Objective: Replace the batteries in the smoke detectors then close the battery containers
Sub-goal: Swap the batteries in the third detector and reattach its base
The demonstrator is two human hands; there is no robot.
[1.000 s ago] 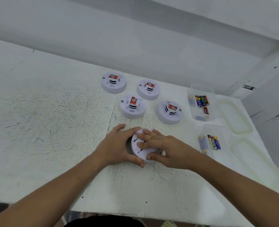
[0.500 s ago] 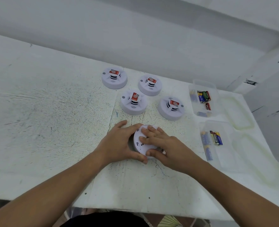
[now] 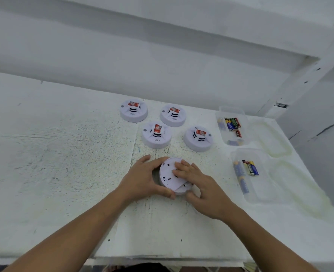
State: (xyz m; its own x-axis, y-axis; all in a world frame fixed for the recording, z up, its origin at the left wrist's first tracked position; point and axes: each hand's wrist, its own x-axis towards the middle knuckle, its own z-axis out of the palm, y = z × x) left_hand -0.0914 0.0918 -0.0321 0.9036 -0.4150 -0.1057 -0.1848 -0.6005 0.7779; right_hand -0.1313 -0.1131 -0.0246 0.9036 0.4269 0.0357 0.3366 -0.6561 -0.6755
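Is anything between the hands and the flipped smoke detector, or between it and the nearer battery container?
Nothing visible. The left hand grips the flipped smoke detector by its left rim; the right hand has fingers on its back, thumb at the near edge. No object shows between it and the nearer battery container.

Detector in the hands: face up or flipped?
Flipped: the held detector shows its flat, slotted back, not a domed front.

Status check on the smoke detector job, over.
Left hand, right hand both grip the face-down detector. Its back cover looks ajar. Four other detectors behind, not in the way.
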